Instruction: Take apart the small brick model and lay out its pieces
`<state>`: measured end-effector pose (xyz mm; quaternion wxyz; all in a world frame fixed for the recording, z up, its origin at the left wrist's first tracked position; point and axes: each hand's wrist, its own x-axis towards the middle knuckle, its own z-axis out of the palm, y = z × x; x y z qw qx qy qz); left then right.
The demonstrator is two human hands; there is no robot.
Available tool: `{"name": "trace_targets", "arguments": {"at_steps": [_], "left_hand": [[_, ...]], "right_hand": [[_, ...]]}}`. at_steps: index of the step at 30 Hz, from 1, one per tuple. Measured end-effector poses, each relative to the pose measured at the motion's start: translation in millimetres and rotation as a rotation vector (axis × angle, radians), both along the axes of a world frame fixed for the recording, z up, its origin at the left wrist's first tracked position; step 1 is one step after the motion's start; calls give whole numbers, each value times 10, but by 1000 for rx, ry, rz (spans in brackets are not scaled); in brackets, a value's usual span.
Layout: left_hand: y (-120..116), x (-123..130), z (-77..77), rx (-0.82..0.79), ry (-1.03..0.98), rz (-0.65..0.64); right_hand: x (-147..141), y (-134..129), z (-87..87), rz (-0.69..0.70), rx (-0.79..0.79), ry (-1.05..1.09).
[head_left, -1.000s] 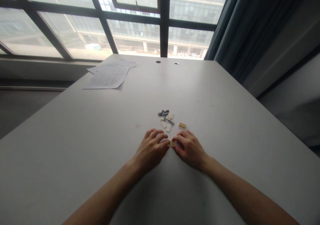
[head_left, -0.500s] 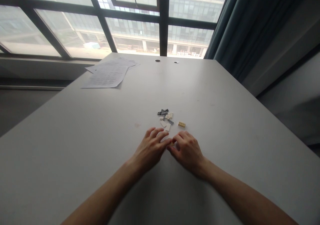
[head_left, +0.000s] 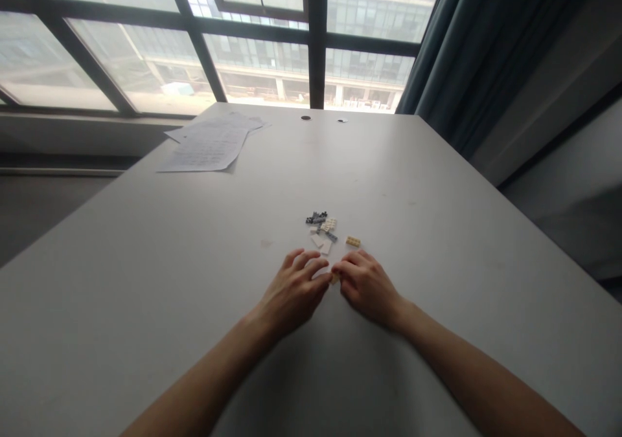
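The right hand grasps, with its fingertips, a small tan plastic piece, which is between the two hands, close above or on the smooth white table. The left hand comes to the other side of this piece with its nearest fingertips, while its other fingers are loosely spread; if it really pinches the piece, or only steadies it, I cannot tell.

For such a small piece, I think that fingertips are better than the whole hand, and the wrists should stay low and quiet. The pressure should be light and equal from both sides, because a one-sided push could make the piece turn or jump away. It would also help to keep the fingertips off the upper face, so that it can be seen.

Just beyond the right hand lies a tan rectangular studded plastic brick, and to its left are flat white plastic tiles and a small heap of dark grey plastic parts. The spread left fingers should be careful not to brush the tiles.
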<state>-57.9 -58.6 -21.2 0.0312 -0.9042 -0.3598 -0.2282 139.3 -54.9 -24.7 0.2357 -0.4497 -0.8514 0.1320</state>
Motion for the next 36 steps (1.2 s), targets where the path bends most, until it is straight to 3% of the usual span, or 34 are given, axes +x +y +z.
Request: {"name": "trace_targets", "arguments": {"at_steps": [6,11,20,36], "left_hand": [[10,-2,4,-7,-24,-55],[24,-11,37,36,-78,-34],[11,-10,27,-38,-21,-72],[25,-20,3,-24,-30,-56]], "right_hand": [[36,69,-23,70,-17,84],[48,48,-34,-62,-2,171],[2,-20,-12,-71,-14,11],[3,34,-37,-53,-20,47]]}}
